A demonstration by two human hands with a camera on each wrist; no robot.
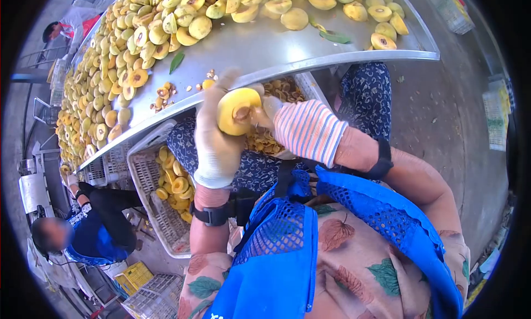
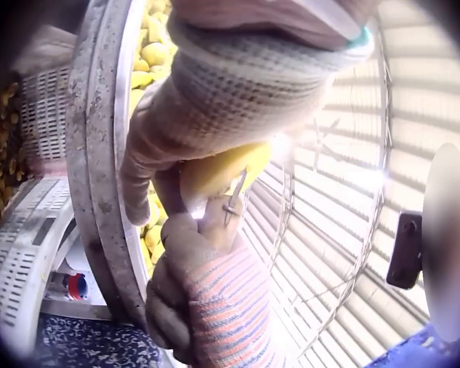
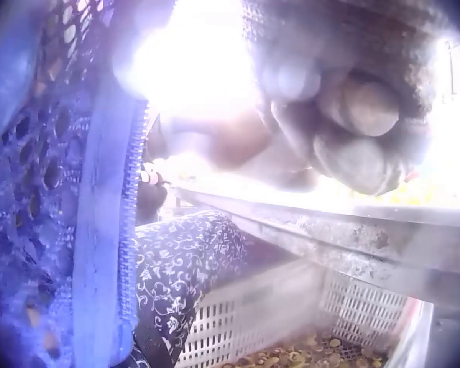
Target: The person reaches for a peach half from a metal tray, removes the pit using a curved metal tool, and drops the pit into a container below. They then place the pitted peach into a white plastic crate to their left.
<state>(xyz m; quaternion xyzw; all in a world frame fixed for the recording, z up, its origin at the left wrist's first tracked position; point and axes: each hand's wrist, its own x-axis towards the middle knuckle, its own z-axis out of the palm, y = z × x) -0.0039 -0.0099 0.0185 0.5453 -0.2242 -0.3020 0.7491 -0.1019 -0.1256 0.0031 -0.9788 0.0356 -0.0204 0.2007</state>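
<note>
My left hand (image 1: pixel 214 139), in a pale knit glove, holds a yellow peach half (image 1: pixel 231 111) cut side toward the right hand, with a brown hollow at its middle. My right hand (image 1: pixel 310 130), in a striped glove, is curled beside the fruit. In the left wrist view a thin metal tool (image 2: pixel 233 198) sticks up from the right hand's grip against the peach half. The tool's handle is hidden in the fingers. The right wrist view shows the curled fingers of the right hand (image 3: pixel 345 126) dark and blurred.
Many peach halves (image 1: pixel 200 27) cover the metal table (image 1: pixel 265 56); leaves and scraps lie near its edge. Below it, one crate (image 1: pixel 145 189) holds yellow halves and another (image 1: pixel 314 90) brown scraps. Another person (image 1: pixel 94 230) sits at the left; a further person (image 1: pixel 77 28) is beyond.
</note>
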